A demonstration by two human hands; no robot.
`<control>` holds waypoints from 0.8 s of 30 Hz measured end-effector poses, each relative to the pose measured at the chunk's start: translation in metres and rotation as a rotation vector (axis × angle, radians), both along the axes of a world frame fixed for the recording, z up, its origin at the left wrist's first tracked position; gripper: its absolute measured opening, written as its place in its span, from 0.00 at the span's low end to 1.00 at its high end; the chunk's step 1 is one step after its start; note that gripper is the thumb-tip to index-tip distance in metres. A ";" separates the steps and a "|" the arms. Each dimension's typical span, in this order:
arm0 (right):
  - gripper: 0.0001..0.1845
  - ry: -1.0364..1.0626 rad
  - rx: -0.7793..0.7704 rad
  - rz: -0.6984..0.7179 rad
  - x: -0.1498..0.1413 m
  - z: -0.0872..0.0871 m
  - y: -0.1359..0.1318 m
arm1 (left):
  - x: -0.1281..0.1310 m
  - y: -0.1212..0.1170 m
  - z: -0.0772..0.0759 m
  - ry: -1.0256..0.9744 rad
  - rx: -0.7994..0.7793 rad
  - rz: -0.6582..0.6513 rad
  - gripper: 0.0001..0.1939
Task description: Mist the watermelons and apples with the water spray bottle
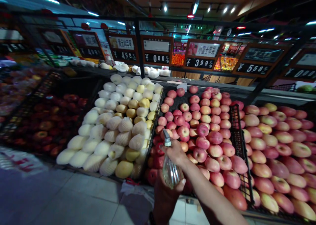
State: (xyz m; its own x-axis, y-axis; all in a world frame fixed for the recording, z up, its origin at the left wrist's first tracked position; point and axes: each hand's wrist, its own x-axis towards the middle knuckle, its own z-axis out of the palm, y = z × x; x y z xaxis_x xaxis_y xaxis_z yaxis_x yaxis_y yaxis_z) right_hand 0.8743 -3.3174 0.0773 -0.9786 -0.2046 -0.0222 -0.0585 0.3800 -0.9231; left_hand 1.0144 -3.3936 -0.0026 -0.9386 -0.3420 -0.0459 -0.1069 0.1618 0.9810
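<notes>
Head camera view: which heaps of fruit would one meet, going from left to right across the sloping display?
Dark red apples in the shadowed bin → pale yellow pears, many in white foam netting → pink-red apples behind the clear plastic spray bottle → larger pink-and-yellow apples past the black wire divider.

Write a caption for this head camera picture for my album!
Both hands, left hand and right hand, hold a clear plastic spray bottle before pink-red apples.

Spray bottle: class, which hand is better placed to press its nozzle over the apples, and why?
Right. The right hand already sits on top of the spray bottle at its nozzle, above the red apples. The left hand cradles the bottle's base from below, steadying it.
</notes>
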 end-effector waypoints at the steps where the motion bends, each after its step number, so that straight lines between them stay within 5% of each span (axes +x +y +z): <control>1: 0.08 -0.013 -0.013 -0.005 0.002 -0.004 0.003 | 0.003 0.002 -0.001 -0.003 0.013 -0.032 0.36; 10: 0.17 -0.074 -0.087 -0.353 0.036 -0.010 0.103 | 0.009 0.064 -0.003 -0.026 -0.017 -0.326 0.46; 14: 0.20 -0.045 -0.111 -0.467 0.062 -0.005 0.162 | 0.012 0.101 0.010 -0.041 0.004 -0.566 0.44; 24: 0.22 -0.016 -0.156 -0.868 0.140 -0.010 0.272 | 0.037 0.171 0.045 -0.157 -0.064 -0.833 0.44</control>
State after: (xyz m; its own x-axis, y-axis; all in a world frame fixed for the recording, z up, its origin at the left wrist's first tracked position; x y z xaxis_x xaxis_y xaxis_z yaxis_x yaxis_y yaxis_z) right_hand 1.0143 -3.0458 0.0669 -0.7900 0.6090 -0.0710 0.2056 0.1540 -0.9664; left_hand 1.0515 -3.2225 0.0421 -0.8695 0.4511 -0.2011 -0.0630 0.3026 0.9510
